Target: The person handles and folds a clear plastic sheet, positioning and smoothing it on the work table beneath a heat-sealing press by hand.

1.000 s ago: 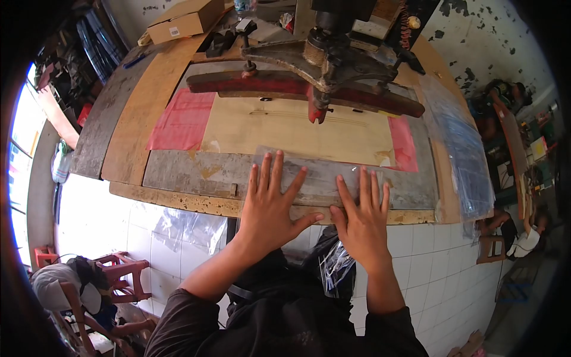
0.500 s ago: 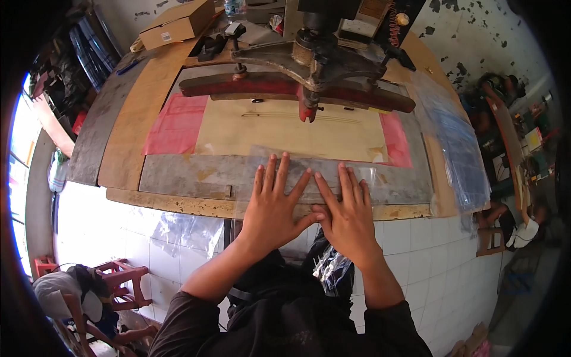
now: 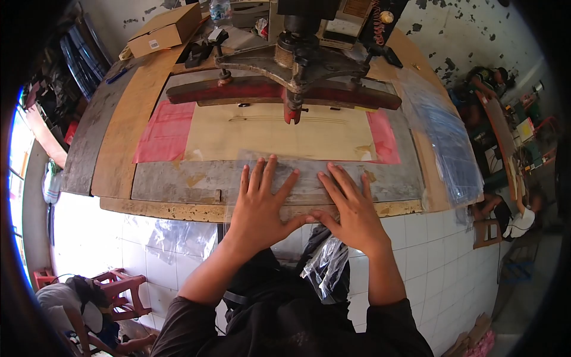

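Note:
My left hand (image 3: 257,205) lies flat with fingers spread on a clear plastic sheet (image 3: 245,159) at the front of the grey metal plate (image 3: 172,181). Beside it my right hand (image 3: 357,217) is open, its fingers pointing up and left over the plate's front edge. The tips of my thumbs meet or nearly meet. The sheet's right side is hard to make out. Just beyond my fingertips lies a cream panel (image 3: 279,140) with pink ends (image 3: 163,132). Above the panel hangs a red press bar (image 3: 232,94) on a dark metal frame.
A stack of clear plastic sheets (image 3: 449,157) lies at the table's right edge. A cardboard box (image 3: 166,33) stands at the back left. Plastic (image 3: 172,235) hangs below the table's front edge. Other people sit at lower left (image 3: 77,309) and right (image 3: 520,223).
My right hand has turned and shifted slightly right, and its fingers bend more to the left. My left hand stays on the sheet. The whole view has shifted a little.

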Tool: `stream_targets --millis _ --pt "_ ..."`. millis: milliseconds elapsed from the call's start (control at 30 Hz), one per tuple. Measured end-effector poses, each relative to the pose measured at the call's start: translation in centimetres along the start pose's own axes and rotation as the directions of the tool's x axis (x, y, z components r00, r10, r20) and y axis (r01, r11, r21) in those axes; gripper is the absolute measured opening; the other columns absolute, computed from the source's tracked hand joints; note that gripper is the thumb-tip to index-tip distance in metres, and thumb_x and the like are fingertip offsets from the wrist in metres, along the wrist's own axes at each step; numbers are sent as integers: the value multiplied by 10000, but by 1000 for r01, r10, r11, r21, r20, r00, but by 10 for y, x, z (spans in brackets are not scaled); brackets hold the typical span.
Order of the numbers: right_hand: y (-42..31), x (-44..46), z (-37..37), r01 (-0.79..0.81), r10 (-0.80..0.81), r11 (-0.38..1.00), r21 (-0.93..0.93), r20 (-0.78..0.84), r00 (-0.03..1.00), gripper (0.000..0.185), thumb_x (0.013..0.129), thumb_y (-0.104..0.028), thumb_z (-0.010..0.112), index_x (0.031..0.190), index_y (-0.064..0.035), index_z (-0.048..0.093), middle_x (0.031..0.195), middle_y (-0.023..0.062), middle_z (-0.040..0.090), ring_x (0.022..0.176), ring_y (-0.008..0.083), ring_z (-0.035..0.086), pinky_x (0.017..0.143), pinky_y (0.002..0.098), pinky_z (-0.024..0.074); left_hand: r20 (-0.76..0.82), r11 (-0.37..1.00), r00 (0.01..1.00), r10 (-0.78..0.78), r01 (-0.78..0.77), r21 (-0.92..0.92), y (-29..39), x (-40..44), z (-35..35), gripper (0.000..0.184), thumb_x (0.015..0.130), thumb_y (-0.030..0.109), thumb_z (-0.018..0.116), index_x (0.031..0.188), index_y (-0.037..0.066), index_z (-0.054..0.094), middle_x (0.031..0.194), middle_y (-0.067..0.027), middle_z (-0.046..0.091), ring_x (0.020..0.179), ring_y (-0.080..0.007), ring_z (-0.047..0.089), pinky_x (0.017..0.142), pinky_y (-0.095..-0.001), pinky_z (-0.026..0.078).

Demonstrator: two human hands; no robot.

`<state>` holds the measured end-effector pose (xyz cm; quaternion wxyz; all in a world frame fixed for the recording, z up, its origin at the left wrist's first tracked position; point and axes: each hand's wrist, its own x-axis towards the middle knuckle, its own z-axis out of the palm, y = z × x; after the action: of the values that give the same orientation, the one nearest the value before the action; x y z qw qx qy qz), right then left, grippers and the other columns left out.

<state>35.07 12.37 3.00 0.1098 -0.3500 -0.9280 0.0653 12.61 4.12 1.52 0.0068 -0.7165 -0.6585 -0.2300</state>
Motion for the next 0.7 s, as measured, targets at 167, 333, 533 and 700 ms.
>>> stream_targets --millis 167,333,533,700 --pt "5 0 0 26 -26 1000 16 -2 1000 806 969 -521 696 1596 -83 443 1679 154 359 1557 315 362 1259 684 175 18 1000 1000 2 -2 -24 -1 1 -3 884 848 714 723 1525 167 566 1603 -324 372 1491 -538 345 1229 -672 228" --pt "10 2 -4 24 -28 993 117 31 999 830 950 -552 705 1582 -72 460 1677 162 361 1553 325 363 1259 673 194 35 1000 999 7 -6 -8 0 -1 -1 947 822 738 731 1553 170 532 1623 -318 336 1507 -536 314 1224 -679 226" --pt "12 1 7 80 -80 997 13 -37 996 810 957 -540 700 1573 -67 472 1680 160 365 1553 328 361 1247 669 213 36 1000 999 1 -1 9 0 -2 1 970 812 754 728 1566 181 519 1623 -321 334 1507 -542 307 1221 -683 229" --pt "9 0 7 82 -81 997 12 -40 996 761 975 -518 681 1573 -91 485 1679 168 366 1548 331 369 1241 672 215 32 1000 999 -1 0 10 1 -1 2 964 814 769 713 1566 195 523 1618 -331 339 1503 -553 310 1217 -696 232"
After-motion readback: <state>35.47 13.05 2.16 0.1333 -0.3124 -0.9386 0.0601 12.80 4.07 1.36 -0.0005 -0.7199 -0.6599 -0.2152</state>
